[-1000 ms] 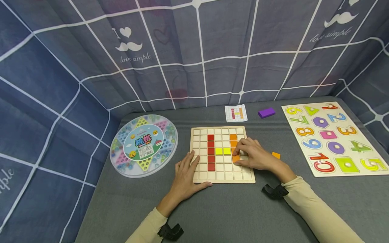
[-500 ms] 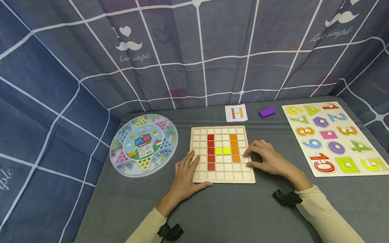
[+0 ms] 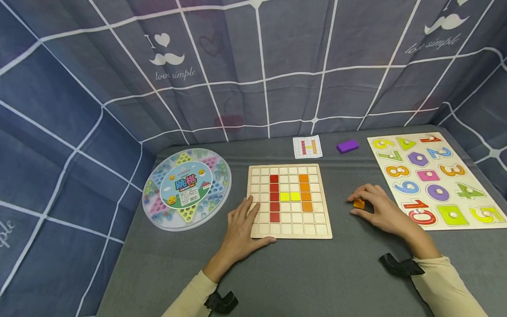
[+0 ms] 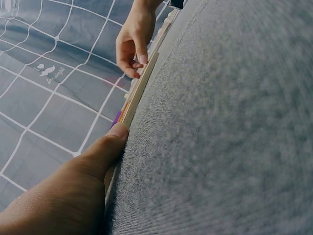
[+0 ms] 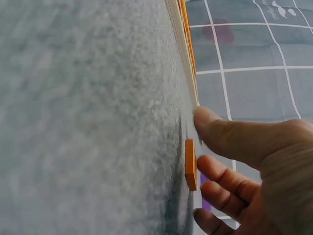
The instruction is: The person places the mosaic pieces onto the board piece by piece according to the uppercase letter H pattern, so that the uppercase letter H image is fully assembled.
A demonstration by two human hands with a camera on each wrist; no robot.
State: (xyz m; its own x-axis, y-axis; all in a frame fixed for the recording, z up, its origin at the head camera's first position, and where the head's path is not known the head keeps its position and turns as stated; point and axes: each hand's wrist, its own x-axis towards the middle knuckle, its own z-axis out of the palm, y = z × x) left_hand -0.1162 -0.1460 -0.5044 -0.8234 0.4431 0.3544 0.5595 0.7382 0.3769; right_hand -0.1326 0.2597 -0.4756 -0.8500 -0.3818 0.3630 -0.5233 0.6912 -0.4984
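Observation:
A wooden grid board (image 3: 291, 231) lies on the grey cloth, holding a column of red tiles (image 3: 274, 198), two yellow tiles (image 3: 290, 197) and a column of orange tiles (image 3: 305, 193). My left hand (image 3: 239, 229) rests at the board's left side, fingers extended on its edge and thumb against the near edge. To the right of the board, my right hand (image 3: 382, 209) is over a loose orange tile (image 3: 359, 204). In the right wrist view that orange tile (image 5: 190, 165) lies on the cloth, with thumb and fingers spread beside it, not visibly gripping.
Behind the board lie a small pattern card (image 3: 307, 147) and a purple block (image 3: 347, 146). A round Chinese checkers set (image 3: 158, 222) stands at the left. A number and shape puzzle board (image 3: 400, 180) lies at the right, close to my right hand.
My right hand has left the orange column and moved right, off the board, to the loose orange tile. The left hand has stayed in place.

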